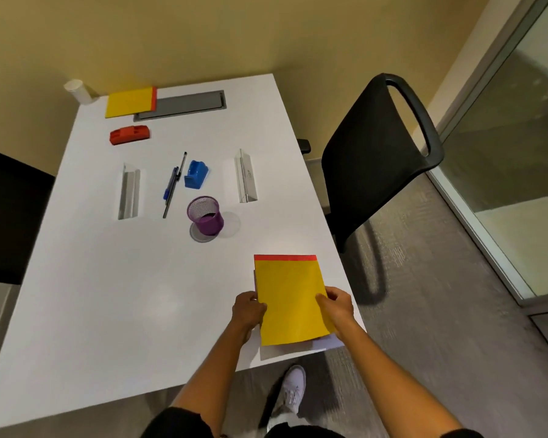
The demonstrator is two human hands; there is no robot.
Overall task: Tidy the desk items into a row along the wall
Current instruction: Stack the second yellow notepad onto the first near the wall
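While I watch, hands: left hand (249, 311) and right hand (337, 306) each clamp a side edge of the flat yellow paper notepad with red top binding (290, 298).
Pad position: near right corner of the smooth white table (108, 295), well apart from the wall.

— Items along the wall?
— One yellow pad (129, 102) and a white cup (78, 91) at the far edge.
— Mid-bench?
— Red stapler (129, 135), two clear sign holders (129, 191) (246, 176), two pens (173, 184), a blue tape holder (196, 174), and a purple mesh cup (205, 214), upright.
— Near edge?
— Second yellow pad (293, 298), red strip facing the wall, gripped at both sides.
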